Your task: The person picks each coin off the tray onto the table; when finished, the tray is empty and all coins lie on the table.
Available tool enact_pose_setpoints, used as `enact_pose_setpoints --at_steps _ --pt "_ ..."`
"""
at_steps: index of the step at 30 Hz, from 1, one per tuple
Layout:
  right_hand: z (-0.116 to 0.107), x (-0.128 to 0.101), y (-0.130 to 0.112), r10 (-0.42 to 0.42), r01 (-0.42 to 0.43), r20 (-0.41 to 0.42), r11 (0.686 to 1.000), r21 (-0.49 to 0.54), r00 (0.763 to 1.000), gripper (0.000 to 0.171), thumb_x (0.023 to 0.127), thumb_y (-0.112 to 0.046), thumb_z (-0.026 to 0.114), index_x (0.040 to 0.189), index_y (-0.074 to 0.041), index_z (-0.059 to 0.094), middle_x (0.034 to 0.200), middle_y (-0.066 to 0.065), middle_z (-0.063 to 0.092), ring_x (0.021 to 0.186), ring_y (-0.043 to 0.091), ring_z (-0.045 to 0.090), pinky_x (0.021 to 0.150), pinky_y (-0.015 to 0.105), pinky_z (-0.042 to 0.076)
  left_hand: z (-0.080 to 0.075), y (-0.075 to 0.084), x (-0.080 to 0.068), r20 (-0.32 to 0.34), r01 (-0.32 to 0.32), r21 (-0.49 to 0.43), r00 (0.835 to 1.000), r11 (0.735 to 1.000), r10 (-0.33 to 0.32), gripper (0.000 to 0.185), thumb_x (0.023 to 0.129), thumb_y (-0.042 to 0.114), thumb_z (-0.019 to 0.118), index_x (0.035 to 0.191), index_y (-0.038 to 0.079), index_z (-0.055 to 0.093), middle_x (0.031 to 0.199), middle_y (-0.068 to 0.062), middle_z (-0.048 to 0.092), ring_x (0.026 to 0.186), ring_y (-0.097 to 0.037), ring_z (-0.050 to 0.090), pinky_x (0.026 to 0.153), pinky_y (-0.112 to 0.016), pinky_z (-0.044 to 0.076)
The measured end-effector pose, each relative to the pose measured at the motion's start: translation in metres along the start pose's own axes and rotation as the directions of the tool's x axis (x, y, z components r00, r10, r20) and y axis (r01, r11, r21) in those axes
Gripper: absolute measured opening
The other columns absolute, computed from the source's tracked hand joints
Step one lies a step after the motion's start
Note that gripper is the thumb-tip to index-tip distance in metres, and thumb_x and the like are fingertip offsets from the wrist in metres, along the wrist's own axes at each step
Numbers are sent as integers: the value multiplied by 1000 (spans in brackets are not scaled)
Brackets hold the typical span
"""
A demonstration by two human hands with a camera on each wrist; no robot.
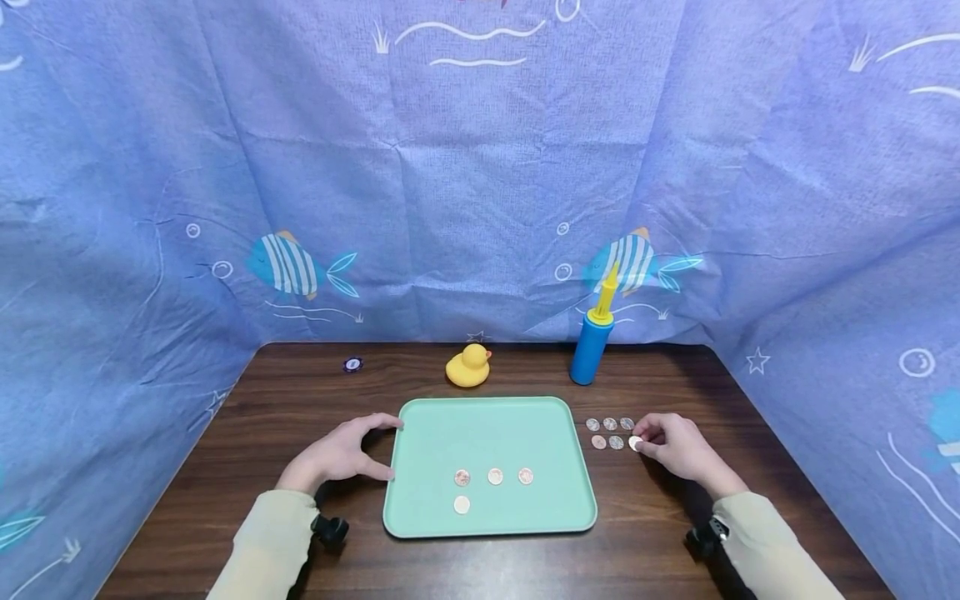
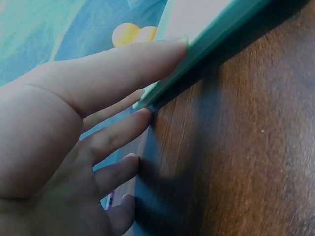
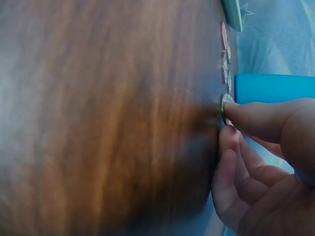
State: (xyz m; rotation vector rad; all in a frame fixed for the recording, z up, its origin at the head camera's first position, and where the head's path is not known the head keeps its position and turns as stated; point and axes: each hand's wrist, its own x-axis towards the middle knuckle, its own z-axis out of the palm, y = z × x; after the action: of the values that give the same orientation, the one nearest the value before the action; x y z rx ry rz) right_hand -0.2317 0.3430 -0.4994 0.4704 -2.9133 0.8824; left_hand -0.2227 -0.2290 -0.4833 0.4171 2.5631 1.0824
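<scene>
Head view: right hand (image 1: 678, 450) pinches a coin (image 1: 635, 443) at the right end of the coin cluster (image 1: 609, 432), on the table (image 1: 247, 417) just off the tray's (image 1: 540, 417) right edge. Right wrist view confirms thumb and finger curled on that coin (image 3: 226, 105). Left hand (image 1: 337, 454) rests against the tray's left edge, fingers fairly straight, touching the rim (image 2: 211, 44), holding nothing. Four coins (image 1: 492, 483) sit on the tray near its front edge. Duck (image 1: 468, 367) and pump (image 1: 592, 342) stand by the table's back edge.
</scene>
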Motion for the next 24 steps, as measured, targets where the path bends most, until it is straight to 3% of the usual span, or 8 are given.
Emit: enact_pose_setpoints --at_steps 20,24 --pt "-1 4 -3 22 -22 8 999 -29 1000 9 88 -7 82 86 -10 73 77 -6 69 69 5 64 66 26 54 0 -1 0 -8 4 0 1000 1000 -4 78 78 30 95 146 19 60 154 -11 54 146 -39 44 114 -64 39" --pt "-3 3 -4 36 -35 15 999 -15 999 5 92 -8 78 90 -8 74 78 -7 70 67 4 62 65 26 51 0 0 0 -8 3 -1 1000 1000 -3 78 78 30 95 146 19 60 154 -11 54 146 -39 44 115 -64 39"
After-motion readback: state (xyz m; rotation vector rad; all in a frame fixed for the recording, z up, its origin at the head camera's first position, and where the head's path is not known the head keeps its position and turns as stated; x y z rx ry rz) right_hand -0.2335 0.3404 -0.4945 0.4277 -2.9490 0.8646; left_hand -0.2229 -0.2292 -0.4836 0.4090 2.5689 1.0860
